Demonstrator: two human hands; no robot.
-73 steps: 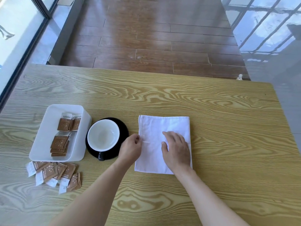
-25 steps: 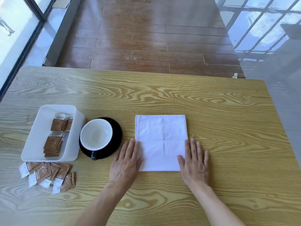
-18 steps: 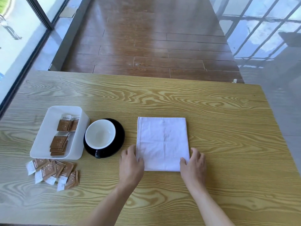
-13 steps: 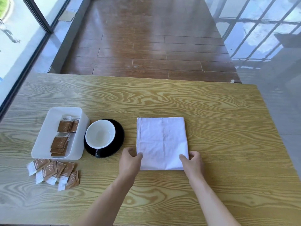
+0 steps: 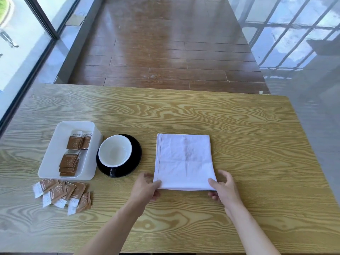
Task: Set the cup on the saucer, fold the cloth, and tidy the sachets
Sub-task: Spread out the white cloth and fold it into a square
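A white cloth (image 5: pixel 184 161), already folded into a rectangle, lay flat near the middle of the wooden worktop (image 5: pixel 239 126). The left hand (image 5: pixel 145 188) pinched the cloth's near left corner, thumb on top and fingers (image 5: pixel 155 195) curled underneath. The right hand (image 5: pixel 223 188) gripped the near right corner in the same way, its thumb pressed on the upper face and the other fingertips tucked below the edge. That near edge was raised slightly off the wood, while the far edge rested on it.

To the left of the cloth, a white cup (image 5: pixel 115 150) sat upright on a black saucer (image 5: pixel 135 155), its dark handle pointing toward the person. Just beside the saucer stood a white rectangular tray (image 5: pixel 53 153) holding two small stacks of brown sachets (image 5: pixel 70 161). In front of the tray, a loose cluster of similar sachets (image 5: pixel 64 194) lay scattered and overlapping on the worktop, apart from both hands. Beyond the worktop's far edge ran a dark wooden floor (image 5: pixel 165 43).
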